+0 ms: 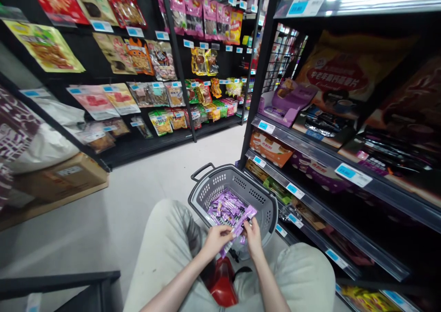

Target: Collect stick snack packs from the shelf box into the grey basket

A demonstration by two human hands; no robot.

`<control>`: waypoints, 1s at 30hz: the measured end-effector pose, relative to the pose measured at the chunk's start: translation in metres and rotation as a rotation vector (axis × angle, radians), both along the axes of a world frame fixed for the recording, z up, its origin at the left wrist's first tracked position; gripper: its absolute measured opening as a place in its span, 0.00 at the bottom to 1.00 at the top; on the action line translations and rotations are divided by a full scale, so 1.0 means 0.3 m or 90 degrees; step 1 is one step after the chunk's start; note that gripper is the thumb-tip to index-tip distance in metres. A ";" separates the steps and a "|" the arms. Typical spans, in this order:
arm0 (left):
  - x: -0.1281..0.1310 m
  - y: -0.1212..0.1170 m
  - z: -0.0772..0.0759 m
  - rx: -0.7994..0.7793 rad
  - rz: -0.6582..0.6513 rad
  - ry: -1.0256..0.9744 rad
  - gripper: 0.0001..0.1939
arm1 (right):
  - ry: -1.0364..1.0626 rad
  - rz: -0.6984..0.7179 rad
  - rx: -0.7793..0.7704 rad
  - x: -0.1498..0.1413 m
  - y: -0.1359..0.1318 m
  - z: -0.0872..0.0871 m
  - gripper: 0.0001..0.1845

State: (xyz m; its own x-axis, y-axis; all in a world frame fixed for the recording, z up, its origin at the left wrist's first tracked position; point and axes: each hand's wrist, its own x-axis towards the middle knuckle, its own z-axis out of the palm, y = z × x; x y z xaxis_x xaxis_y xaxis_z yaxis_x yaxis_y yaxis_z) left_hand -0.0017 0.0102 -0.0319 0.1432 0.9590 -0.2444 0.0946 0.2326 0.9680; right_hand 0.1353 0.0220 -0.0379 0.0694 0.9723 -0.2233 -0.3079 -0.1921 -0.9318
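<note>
A grey plastic shopping basket (203,183) stands on the floor between my knees, with many small purple snack packets (225,204) heaped inside. Over its near rim, my left hand (218,238) pinches the left side of some purple packets. My right hand (253,236) has its fingers closed on the right side of the same purple packets (244,220), which reach up toward the basket's middle. How many packets are between my hands I cannot tell. Below my hands sits a red object (222,282), partly hidden by my forearms.
Close on the right rises a shelf unit (299,151) with bagged and boxed goods, including an open purple display box (289,103). Hanging snack bags (131,54) fill the black racks ahead. A cardboard box (58,178) lies at left; a black frame (62,282) is at lower left.
</note>
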 end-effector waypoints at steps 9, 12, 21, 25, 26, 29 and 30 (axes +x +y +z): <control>0.002 0.015 -0.017 -0.023 -0.019 -0.002 0.13 | -0.007 -0.039 0.049 0.018 0.016 -0.023 0.18; 0.006 0.013 -0.025 -0.037 -0.058 -0.029 0.14 | -0.025 -0.061 0.049 0.026 0.018 -0.033 0.18; 0.014 -0.001 0.008 -0.044 -0.149 -0.078 0.13 | -0.048 -0.132 0.037 0.052 0.023 -0.036 0.15; 0.019 -0.007 0.012 -0.021 -0.137 -0.075 0.09 | -0.046 -0.147 0.039 0.062 0.022 -0.031 0.15; 0.020 -0.009 0.014 -0.034 -0.139 -0.087 0.09 | -0.046 -0.147 0.042 0.065 0.022 -0.028 0.15; 0.021 -0.015 0.024 -0.098 -0.151 -0.137 0.11 | -0.065 -0.129 0.057 0.071 0.021 -0.010 0.15; 0.020 -0.018 0.029 -0.112 -0.152 -0.151 0.12 | -0.081 -0.116 0.064 0.072 0.021 -0.001 0.14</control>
